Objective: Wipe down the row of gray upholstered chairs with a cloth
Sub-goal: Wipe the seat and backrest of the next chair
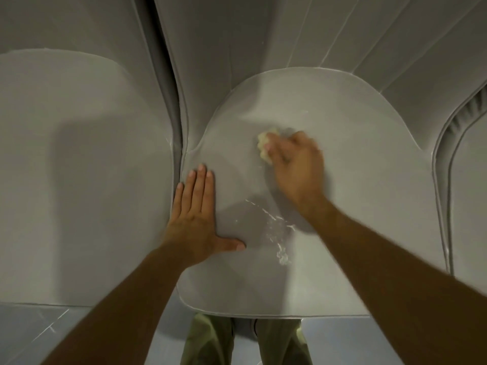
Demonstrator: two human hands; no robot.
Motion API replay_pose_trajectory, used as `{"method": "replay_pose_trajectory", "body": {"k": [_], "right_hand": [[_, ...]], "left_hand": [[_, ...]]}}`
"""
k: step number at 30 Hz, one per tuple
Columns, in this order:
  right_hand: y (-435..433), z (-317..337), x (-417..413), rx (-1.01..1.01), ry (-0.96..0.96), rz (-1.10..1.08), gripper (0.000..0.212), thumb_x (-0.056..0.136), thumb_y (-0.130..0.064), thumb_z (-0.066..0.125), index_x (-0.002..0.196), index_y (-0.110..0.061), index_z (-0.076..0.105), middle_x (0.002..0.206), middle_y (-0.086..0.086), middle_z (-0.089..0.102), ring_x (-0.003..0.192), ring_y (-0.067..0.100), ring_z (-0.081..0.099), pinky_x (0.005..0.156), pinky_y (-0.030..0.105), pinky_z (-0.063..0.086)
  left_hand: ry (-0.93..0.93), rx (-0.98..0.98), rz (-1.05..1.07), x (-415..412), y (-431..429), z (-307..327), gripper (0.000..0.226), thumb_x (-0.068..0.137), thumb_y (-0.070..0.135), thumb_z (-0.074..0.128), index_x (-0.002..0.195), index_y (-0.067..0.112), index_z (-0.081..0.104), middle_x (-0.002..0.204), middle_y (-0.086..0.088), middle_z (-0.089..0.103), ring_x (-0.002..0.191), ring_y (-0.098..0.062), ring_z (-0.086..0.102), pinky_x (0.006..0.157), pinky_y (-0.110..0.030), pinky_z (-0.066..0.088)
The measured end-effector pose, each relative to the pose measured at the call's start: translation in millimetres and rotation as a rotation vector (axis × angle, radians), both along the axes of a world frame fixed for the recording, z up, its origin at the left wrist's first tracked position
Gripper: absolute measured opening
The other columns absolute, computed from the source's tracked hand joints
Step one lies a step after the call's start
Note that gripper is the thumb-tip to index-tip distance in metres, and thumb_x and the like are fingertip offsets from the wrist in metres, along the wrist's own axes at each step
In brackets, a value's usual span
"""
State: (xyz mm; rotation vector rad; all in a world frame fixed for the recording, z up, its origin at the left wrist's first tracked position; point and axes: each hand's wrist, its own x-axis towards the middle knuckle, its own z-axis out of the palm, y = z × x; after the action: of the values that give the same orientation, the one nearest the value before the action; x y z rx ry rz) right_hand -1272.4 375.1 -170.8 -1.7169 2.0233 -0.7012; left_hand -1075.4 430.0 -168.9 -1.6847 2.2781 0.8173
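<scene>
Head view, looking straight down: a small pale yellow cloth point(265, 146) is bunched on the middle chair seat point(355, 206), a little behind and right of the seat's centre. The right hand point(295, 164) covers most of it, fingers curled round the wad and pressing it onto the gray upholstery — the hand is blurred, so the exact finger placement cannot be told. The left hand point(196, 219) lies flat on the same seat at its left edge, fingers straight and together, thumb spread out to the right, holding nothing. Between the two hands, nearer the seat's front, a scatter of white streaks point(274, 233) marks the surface. Behind the seat rises its ribbed gray backrest point(329, 35). A second gray seat point(79, 180) sits just beside on the left, parted by a narrow dark seam, and the edge of a third chair point(469, 167) shows at far right. Below the seat's front edge, olive-green trouser legs point(210, 341) stand on a bluish floor point(39, 330).
</scene>
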Motion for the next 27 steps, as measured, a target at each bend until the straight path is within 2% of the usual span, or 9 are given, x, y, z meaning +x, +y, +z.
{"method": "replay_pose_trajectory", "body": {"k": [4,6,9,13,15,17,22,24,27], "right_hand": [[69.1,-1.2,34.6,-0.033,0.003,0.289,0.030,0.085,-0.038,0.051,0.097,-0.023,0.074,0.079,0.004,0.060,0.068,0.028,0.053,0.066,0.034,0.040],[68.2,5.0,29.5,0.023,-0.068,0.353,0.032,0.086,-0.039,0.049,0.098,-0.022,0.074,0.079,0.003,0.060,0.069,0.028,0.054,0.066,0.036,0.045],[23.5,12.8,16.0,0.006,-0.208,0.162,0.033,0.088,-0.037,0.052,0.104,-0.016,0.073,0.083,0.011,0.061,0.076,0.032,0.058,0.073,0.040,0.048],[-16.3,4.3,17.0,0.065,-0.008,0.129,0.034,0.090,-0.033,0.056,0.120,-0.021,0.065,0.106,0.012,0.059,0.094,0.034,0.054,0.085,0.039,0.043],[7.6,-2.1,26.2,0.018,0.055,0.256,0.038,0.087,-0.038,0.051,0.117,-0.022,0.066,0.097,0.011,0.061,0.082,0.036,0.055,0.077,0.043,0.046],[52.2,-3.9,35.2,-0.009,0.039,0.361,0.038,0.087,-0.041,0.046,0.113,-0.024,0.068,0.088,0.006,0.061,0.074,0.031,0.054,0.071,0.038,0.043],[100.0,1.9,26.4,0.024,-0.035,0.481,0.033,0.086,-0.037,0.050,0.110,-0.024,0.069,0.088,0.001,0.062,0.077,0.025,0.054,0.071,0.034,0.038],[88.5,12.6,16.1,-0.010,-0.162,0.348,0.030,0.088,-0.031,0.053,0.109,-0.018,0.070,0.090,-0.003,0.064,0.082,0.021,0.058,0.079,0.033,0.045],[62.4,28.0,-21.8,-0.116,-0.226,-0.079,0.025,0.086,-0.015,0.064,0.111,-0.011,0.069,0.087,-0.014,0.056,0.081,-0.002,0.050,0.086,0.004,0.034]], "left_hand": [[0.014,0.007,-0.009,3.0,6.7,3.6,0.138,0.046,0.095,0.027,0.139,0.015,-0.036,0.147,-0.002,-0.038,0.133,-0.009,-0.041,0.108,-0.025,-0.028],[-0.036,-0.022,-0.020,9.1,12.7,4.6,0.138,0.051,0.096,0.027,0.148,0.010,-0.020,0.155,-0.012,-0.018,0.141,-0.012,-0.028,0.114,-0.030,-0.018],[-0.106,-0.012,0.009,18.3,13.9,5.1,0.134,0.058,0.097,0.020,0.150,0.002,0.002,0.155,-0.017,0.007,0.145,-0.014,-0.014,0.115,-0.038,-0.009],[-0.137,-0.041,-0.022,23.2,13.3,-1.5,0.132,0.058,0.098,0.012,0.150,0.005,-0.008,0.155,-0.014,-0.004,0.144,-0.014,-0.021,0.114,-0.039,-0.017],[-0.134,-0.050,-0.029,22.9,14.3,-2.6,0.132,0.056,0.099,0.012,0.148,0.010,-0.017,0.154,-0.011,-0.013,0.142,-0.012,-0.027,0.112,-0.039,-0.022],[-0.123,-0.058,-0.019,24.5,15.7,-2.8,0.131,0.056,0.098,0.012,0.149,0.009,-0.014,0.155,-0.012,-0.008,0.143,-0.012,-0.020,0.113,-0.039,-0.021],[-0.100,-0.035,-0.070,26.9,21.9,0.7,0.133,0.058,0.098,0.016,0.151,0.006,-0.007,0.157,-0.017,0.004,0.145,-0.017,-0.003,0.114,-0.040,-0.009],[-0.068,-0.031,-0.086,24.6,22.7,2.6,0.135,0.054,0.098,0.021,0.149,0.010,-0.016,0.157,-0.014,-0.002,0.145,-0.013,-0.012,0.114,-0.037,-0.013],[-0.011,-0.013,-0.100,14.5,18.6,6.5,0.136,0.047,0.098,0.025,0.137,0.020,-0.041,0.153,-0.005,-0.028,0.137,-0.009,-0.034,0.110,-0.034,-0.026]]}}
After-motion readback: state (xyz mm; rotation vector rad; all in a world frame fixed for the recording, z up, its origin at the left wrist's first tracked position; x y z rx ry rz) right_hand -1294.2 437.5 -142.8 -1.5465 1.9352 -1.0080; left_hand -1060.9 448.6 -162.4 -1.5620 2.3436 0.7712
